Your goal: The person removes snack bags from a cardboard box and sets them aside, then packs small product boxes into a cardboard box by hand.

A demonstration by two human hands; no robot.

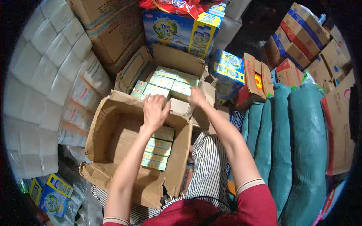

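Small pale-green printed boxes (163, 81) sit packed in the far cardboard carton (171, 56). Over the near carton's far rim reaches my left hand (154, 112), its fingers spread and their tips at the front of the packed boxes, thumb apart. My right hand (196, 97) has its fingers bent against the right end of a small green box (181, 88) in the far carton. Between the hands shows a plain pale box side (180, 106). On my lap, the near carton (113, 132) is tilted and holds several similar green boxes (155, 160), partly behind my left forearm.
Blue drink cartons (169, 32) stand behind the far carton, with a red bag (177, 7) on top. White wrapped packs (41, 75) are stacked at the left. Long teal sacks (307, 139) lie at the right, below brown cartons (298, 32).
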